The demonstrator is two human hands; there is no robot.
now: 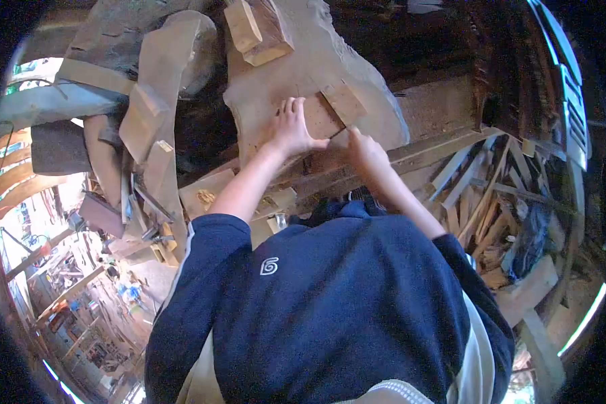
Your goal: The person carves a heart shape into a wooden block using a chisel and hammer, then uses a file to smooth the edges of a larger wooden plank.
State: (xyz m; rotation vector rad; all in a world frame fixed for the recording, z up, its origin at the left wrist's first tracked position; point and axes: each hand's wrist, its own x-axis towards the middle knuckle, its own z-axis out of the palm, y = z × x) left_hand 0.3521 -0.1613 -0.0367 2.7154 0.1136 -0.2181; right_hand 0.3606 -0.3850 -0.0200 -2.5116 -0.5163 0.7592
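My left hand (291, 129) lies with fingers spread on a flat wooden board (323, 121), its thumb stretched toward my right hand. The board rests on a broad, rough-edged slab of wood (256, 87). Close to the board's near right edge, my right hand (365, 149) is closed, slightly smeared by motion. From just beyond its fingers a thin, dark, straight strip (331, 108) runs up and left across the board. What the right fingers hold is hidden, and I cannot tell whether the strip belongs to it.
Two wooden blocks (268, 34) sit on the slab's far end. A long curved plank (158, 135) stands to the left, beside stacked timber. A beam (424, 151) crosses at the right, above a heap of offcuts (495, 215). Wood scraps litter the floor (81, 303) at lower left.
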